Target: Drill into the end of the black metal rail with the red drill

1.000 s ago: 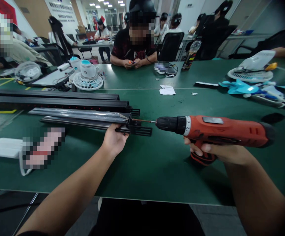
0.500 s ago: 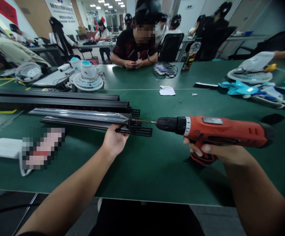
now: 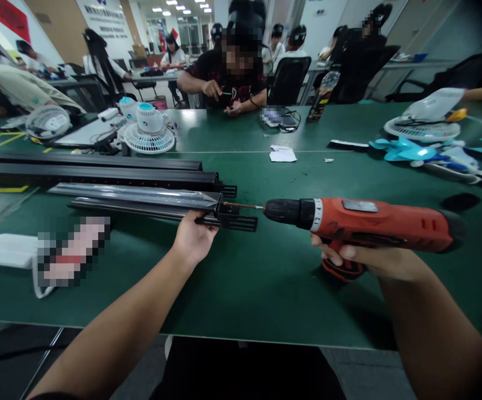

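Note:
My left hand [image 3: 193, 238] grips the right end of a long black and silver metal rail [image 3: 141, 203] that lies across the green table [image 3: 245, 278]. My right hand [image 3: 370, 258] is closed round the handle of a red cordless drill [image 3: 361, 220], held level. The drill's bit [image 3: 243, 206] points left and its tip meets the black end bracket [image 3: 235, 216] of the rail.
Two more long black rails [image 3: 95, 169] lie behind the held one. Small white desk fans [image 3: 148, 130] stand at the back left, fan parts and blue blades [image 3: 416, 150] at the right. A white box [image 3: 5, 251] sits near left. A person opposite works with both hands.
My hands, the drill and the rail have stayed put. The person opposite has raised one hand from the table.

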A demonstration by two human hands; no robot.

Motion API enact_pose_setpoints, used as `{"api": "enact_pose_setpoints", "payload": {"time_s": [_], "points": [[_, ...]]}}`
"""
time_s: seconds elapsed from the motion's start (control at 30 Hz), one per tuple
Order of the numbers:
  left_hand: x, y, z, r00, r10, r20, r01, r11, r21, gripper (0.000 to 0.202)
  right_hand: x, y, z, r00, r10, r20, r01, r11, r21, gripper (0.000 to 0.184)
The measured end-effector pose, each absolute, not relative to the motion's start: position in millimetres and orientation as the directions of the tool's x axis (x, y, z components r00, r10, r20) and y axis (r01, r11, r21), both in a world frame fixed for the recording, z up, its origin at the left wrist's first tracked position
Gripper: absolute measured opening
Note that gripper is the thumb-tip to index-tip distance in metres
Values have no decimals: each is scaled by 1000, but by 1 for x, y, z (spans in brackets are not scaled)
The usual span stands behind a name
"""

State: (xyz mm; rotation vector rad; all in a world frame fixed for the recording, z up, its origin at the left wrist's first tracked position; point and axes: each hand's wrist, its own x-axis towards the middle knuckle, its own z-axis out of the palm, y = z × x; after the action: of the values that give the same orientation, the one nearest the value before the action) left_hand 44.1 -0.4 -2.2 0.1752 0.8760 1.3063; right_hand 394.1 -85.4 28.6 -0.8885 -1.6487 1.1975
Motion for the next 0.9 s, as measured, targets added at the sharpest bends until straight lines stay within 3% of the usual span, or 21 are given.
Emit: {"api": "enact_pose_setpoints", "payload": {"time_s": [0.9], "points": [[46, -2, 3, 1, 879, -477, -792, 292, 537, 18, 391, -88, 32, -322, 923, 211, 11, 227, -974, 37]]}}
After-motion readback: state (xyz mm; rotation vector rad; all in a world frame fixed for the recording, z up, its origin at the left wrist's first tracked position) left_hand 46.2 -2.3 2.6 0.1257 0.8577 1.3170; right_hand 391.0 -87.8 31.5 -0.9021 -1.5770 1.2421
